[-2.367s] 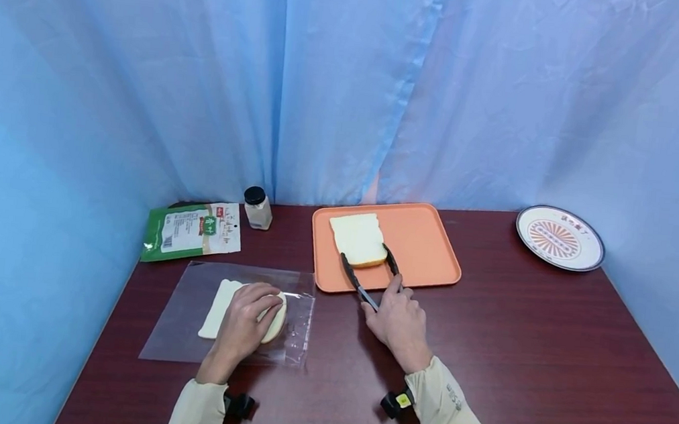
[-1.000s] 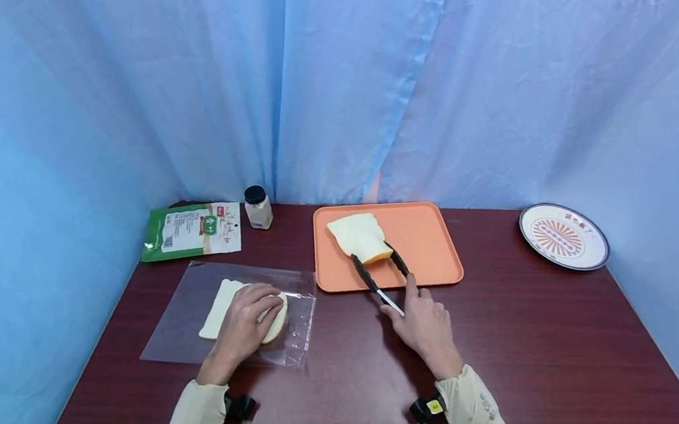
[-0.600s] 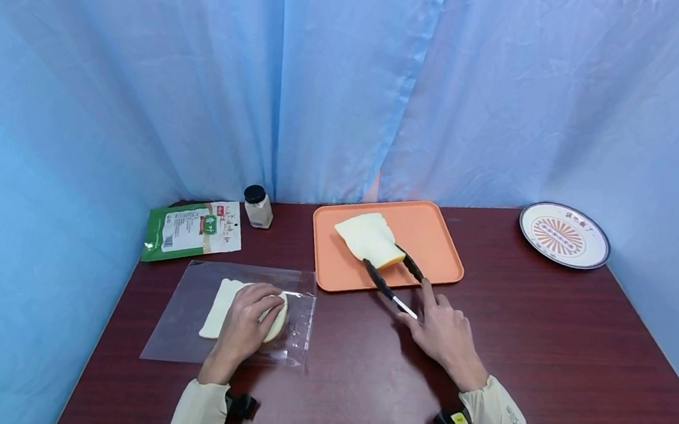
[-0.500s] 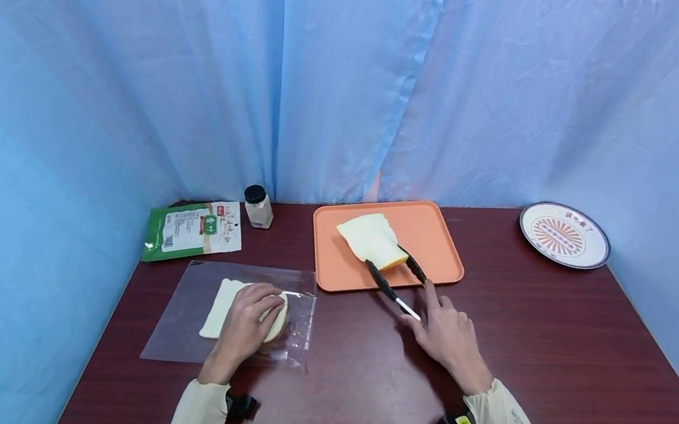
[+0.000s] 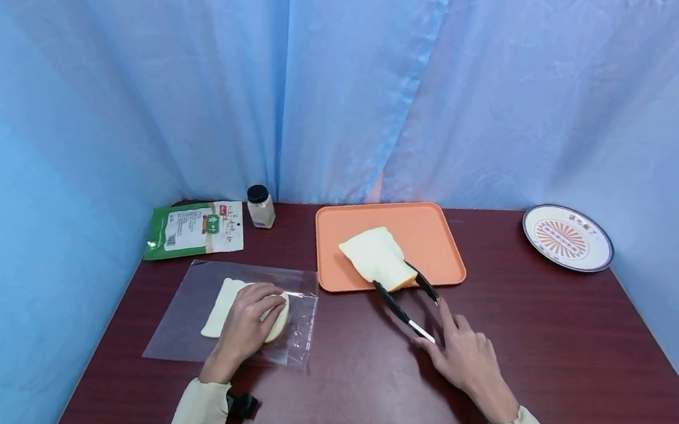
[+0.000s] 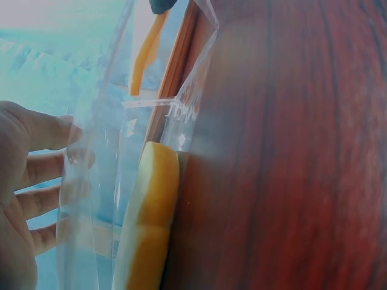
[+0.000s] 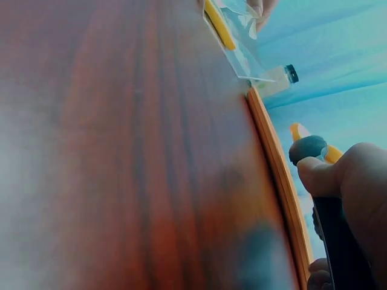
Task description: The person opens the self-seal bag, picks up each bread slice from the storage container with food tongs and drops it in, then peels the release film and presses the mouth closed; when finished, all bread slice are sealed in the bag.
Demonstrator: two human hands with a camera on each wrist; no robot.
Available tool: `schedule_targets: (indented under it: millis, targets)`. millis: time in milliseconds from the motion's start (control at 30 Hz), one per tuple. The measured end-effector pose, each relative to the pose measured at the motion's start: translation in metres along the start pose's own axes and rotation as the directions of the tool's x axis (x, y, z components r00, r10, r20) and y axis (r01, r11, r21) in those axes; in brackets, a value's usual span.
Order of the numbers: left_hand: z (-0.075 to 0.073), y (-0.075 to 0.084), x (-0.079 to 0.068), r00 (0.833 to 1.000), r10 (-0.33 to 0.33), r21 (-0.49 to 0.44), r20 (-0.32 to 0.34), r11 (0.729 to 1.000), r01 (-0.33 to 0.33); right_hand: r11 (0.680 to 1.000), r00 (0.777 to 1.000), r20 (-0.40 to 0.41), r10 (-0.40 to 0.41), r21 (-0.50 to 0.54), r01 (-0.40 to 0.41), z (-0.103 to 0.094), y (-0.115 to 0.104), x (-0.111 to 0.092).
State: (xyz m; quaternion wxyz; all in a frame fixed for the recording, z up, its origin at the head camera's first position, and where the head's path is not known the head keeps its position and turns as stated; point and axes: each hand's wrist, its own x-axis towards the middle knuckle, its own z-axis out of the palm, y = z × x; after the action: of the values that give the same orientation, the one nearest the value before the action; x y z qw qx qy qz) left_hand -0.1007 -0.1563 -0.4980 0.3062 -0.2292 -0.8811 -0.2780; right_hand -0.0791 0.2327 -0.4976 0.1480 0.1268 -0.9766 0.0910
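Observation:
In the head view, my left hand (image 5: 248,322) is over a clear plastic bag (image 5: 182,309) that has a bread slice (image 5: 222,306) inside. The left wrist view shows that hand (image 6: 30,175) pinching the bag's upper film (image 6: 97,145), which stands raised above the slice (image 6: 151,211). My right hand (image 5: 466,354) holds black-and-silver tongs (image 5: 394,306), spread around the near end of a second bread slice (image 5: 375,255). That slice bends between the tips, at the front edge of the orange tray (image 5: 428,233). In the right wrist view, the thumb (image 7: 320,178) presses a tong arm.
A green-and-white packet (image 5: 192,229) and a black-capped jar (image 5: 261,208) stand behind the bag. At the far right is a patterned white plate (image 5: 567,239). Blue curtains (image 5: 350,92) close in the back and sides of the dark red table (image 5: 360,389).
The tongs have squeezed the second slice so it buckles, lifting its near end and drawing it toward the tray's front right. My right hand has moved back and right; the left stays put.

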Motion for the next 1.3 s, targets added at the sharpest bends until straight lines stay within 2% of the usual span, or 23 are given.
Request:
schedule_targets:
  millis: [200, 467, 733, 967, 1300]
  targets:
    - [0.001, -0.001, 0.0, 1.0, 0.006, 0.002, -0.001, 1.0, -0.006, 0.996, 0.995, -0.051, -0.087, 0.011, 0.088, -0.001, 0.006, -0.015]
    - [0.001, -0.001, 0.0, 1.0, 0.006, 0.0, 0.0, 1.0, -0.006, 0.974, 0.972, -0.099, -0.215, 0.045, 0.221, 0.0, 0.012, -0.027]
    - [0.001, -0.001, 0.0, 1.0, 0.004, -0.004, -0.003, 1.0, -0.004, 0.941, 0.938, -0.124, -0.325, 0.062, 0.334, 0.002, 0.017, -0.031]
    - [0.001, -0.001, 0.0, 1.0, 0.0, -0.003, 0.001, 1.0, 0.0, 0.898, 0.898, -0.127, -0.422, 0.082, 0.433, 0.004, 0.019, -0.03]
    - [0.0, -0.001, 0.0, 1.0, -0.01, -0.012, -0.001, 1.0, 0.01, 0.853, 0.853, -0.135, -0.503, 0.08, 0.516, 0.005, 0.02, -0.025]
